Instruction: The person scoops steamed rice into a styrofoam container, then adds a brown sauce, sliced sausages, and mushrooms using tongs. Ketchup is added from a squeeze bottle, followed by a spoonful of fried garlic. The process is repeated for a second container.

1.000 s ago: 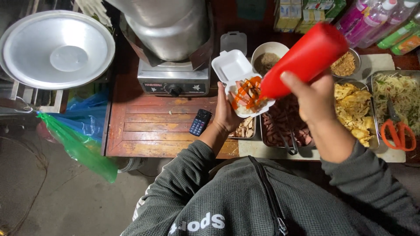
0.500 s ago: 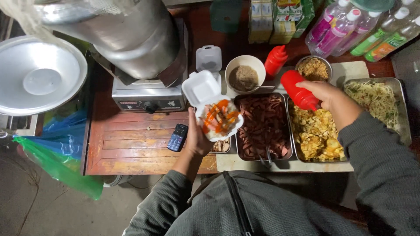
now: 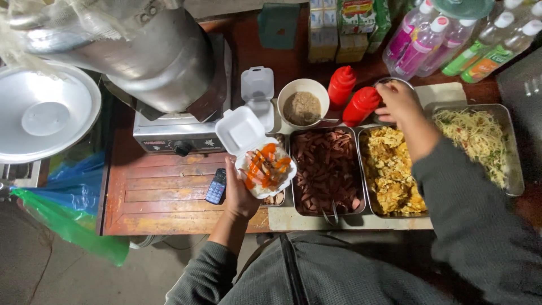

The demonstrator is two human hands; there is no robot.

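The white foam box (image 3: 257,155) sits in your left hand (image 3: 240,195), lid hinged open toward the far side, its filled half covered with food streaked in red sauce. Your left fingers are cupped under and around the near edge of that filled half, holding it up over the near-left end of the trays rather than resting it on the table (image 3: 164,195).

From the box, everything your right hand (image 3: 398,101) is busy with lies to the right and farther away. That hand is out beyond the tray of sliced sausage (image 3: 327,169) and the tray of yellow egg (image 3: 389,169), its fingers curled over the rim of a small round bowl (image 3: 392,83) just beside the nearer red sauce bottle (image 3: 361,106); whether they pinch anything you cannot tell (the back of the hand hides the fingertips). A second red bottle (image 3: 341,85) stands just left of the first, upright, and a white bowl of brown crumbs (image 3: 302,104) is left of that, close to the box lid.

So the box is on the left, the right hand well apart from it across two trays, and the line between them runs diagonally from near-left to far-right. A noodle tray (image 3: 480,141) lies at the far right, a phone (image 3: 216,186) on the wooden table just left of your wrist
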